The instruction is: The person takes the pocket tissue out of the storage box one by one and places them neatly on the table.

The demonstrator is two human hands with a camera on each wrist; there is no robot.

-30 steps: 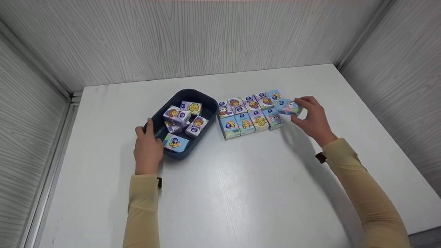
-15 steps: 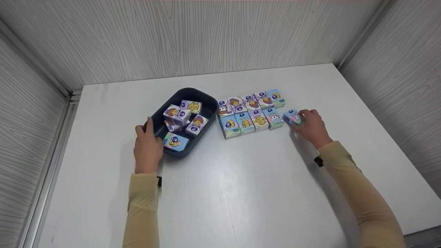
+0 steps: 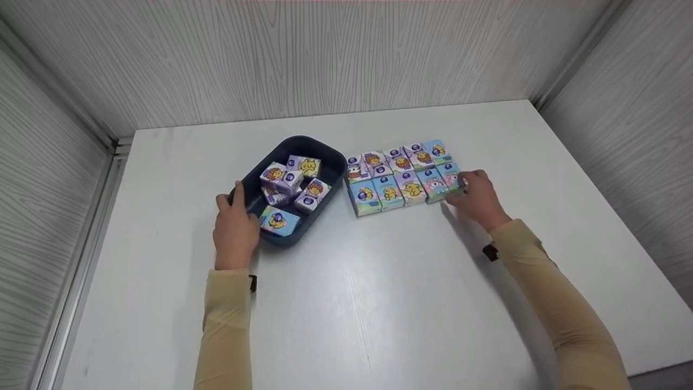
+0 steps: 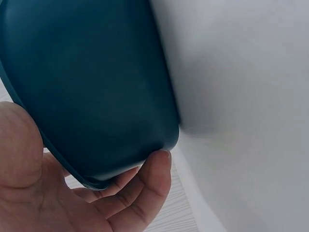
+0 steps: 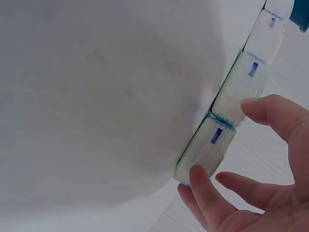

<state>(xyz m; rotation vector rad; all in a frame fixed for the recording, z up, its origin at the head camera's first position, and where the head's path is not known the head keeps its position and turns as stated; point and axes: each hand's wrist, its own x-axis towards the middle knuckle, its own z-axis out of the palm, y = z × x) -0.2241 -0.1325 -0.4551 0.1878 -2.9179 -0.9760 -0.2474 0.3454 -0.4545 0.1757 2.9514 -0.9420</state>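
Note:
My left hand (image 3: 236, 230) grips the near left end of a dark blue plastic bin (image 3: 338, 173); in the left wrist view the thumb lies over the rim and fingers (image 4: 152, 179) curl against the outer wall. Two rows of small printed tissue packs lie side by side on the table, right of the bin. At the right end of the near row my right hand (image 3: 476, 197) holds a blue-and-pink tissue pack (image 3: 448, 174) flush beside its neighbour. In the right wrist view, fingertips touch this pack's (image 5: 205, 145) outer end, while the thumb reaches the neighbouring pack (image 5: 239, 89).
Several more tissue packs lie loosely in the bin, including a blue one (image 3: 279, 221) near my left hand. The white table (image 3: 346, 303) has a grey wood-grain panel (image 3: 325, 59) behind it and side panels left and right.
My right hand has brought the blue-and-pink tissue pack down from above the rows, then left against the near row's end. My left hand keeps its grip on the bin.

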